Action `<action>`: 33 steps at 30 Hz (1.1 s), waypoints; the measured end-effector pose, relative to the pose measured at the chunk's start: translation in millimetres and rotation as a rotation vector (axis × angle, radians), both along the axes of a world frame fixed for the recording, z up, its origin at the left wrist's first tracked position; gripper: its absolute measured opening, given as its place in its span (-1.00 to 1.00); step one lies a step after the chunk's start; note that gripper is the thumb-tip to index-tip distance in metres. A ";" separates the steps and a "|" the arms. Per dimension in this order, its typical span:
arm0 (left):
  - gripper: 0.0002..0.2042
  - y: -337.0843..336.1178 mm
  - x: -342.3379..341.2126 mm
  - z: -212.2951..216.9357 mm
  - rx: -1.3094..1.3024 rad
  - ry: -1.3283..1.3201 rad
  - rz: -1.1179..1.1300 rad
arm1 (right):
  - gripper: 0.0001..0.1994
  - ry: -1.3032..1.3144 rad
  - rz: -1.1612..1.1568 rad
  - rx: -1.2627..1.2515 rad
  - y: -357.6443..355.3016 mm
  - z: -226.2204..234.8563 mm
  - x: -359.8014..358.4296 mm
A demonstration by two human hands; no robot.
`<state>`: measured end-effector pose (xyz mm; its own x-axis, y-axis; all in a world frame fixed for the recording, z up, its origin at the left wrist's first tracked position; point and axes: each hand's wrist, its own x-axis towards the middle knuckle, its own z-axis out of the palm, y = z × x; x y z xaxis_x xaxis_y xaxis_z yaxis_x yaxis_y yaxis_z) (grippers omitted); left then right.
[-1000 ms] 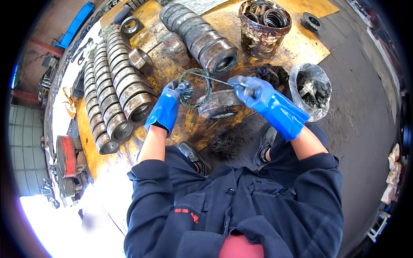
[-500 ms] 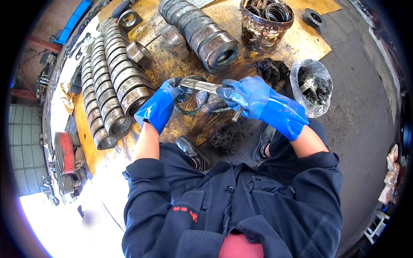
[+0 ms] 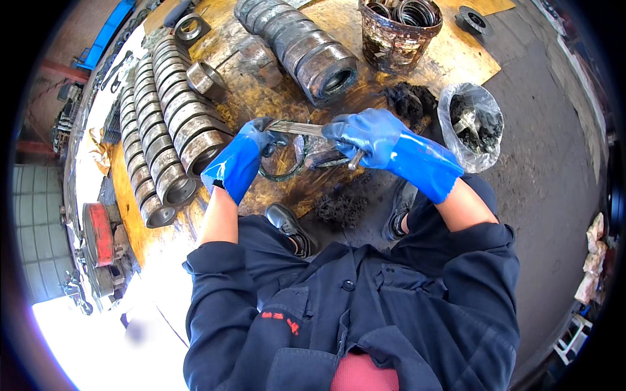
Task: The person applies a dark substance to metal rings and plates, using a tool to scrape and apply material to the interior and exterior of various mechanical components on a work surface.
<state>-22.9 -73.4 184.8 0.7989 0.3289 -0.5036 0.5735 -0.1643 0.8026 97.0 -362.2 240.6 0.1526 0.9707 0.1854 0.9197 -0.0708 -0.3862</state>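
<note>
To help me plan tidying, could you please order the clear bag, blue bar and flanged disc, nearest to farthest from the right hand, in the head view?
From the right hand:
1. Clear bag, to its right.
2. Flanged disc, upper right.
3. Blue bar, far upper left.

Bucket [image 3: 393, 51] was seen coated in glossy, patchy brown grime. Left of bucket, long ring stack [image 3: 297, 49] was noted as worn metal, dark-smeared, semi-shiny. Wood-looking board [image 3: 464, 62] was stained and smeared around bucket. Below bucket, blue rubbery gloss was shown by left glove [image 3: 256, 137] and right glove [image 3: 368, 137], both dulled by grime toward the tips; dull, streaky metal was shown by flat tool [image 3: 298, 128]. Right-below bucket, clear, shiny, crinkled plastic was noted for bag [image 3: 479, 165]. Farther below bucket, matt dark cloth was logged for jacket [image 3: 398, 303].
</note>
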 end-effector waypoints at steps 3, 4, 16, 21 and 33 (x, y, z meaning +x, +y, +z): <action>-0.78 1.4 -3.5 -6.3 -0.046 -0.078 0.116 | -0.49 0.204 -0.065 0.165 -0.2 -19.0 11.1; -0.78 -0.7 -4.6 -2.4 -0.074 -0.108 0.126 | -0.49 0.245 -0.092 0.248 -2.2 -25.1 14.6; -0.78 3.9 -7.5 31.0 -0.389 -0.250 0.266 | -0.73 0.935 -0.443 0.070 -0.6 -42.9 29.4; -0.80 11.4 -3.3 33.1 -0.589 -0.346 0.385 | -0.72 1.009 -0.603 0.106 7.0 -62.4 41.6; -0.59 27.7 -4.2 33.8 -0.716 -0.529 0.202 | -0.79 1.683 -0.846 0.003 2.2 -43.9 30.9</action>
<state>-27.2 -45.7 218.5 0.9448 0.2377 -0.2255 0.0654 0.5376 0.8407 127.9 -360.1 196.7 0.5274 0.5519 -0.6459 -0.6414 -0.2399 -0.7287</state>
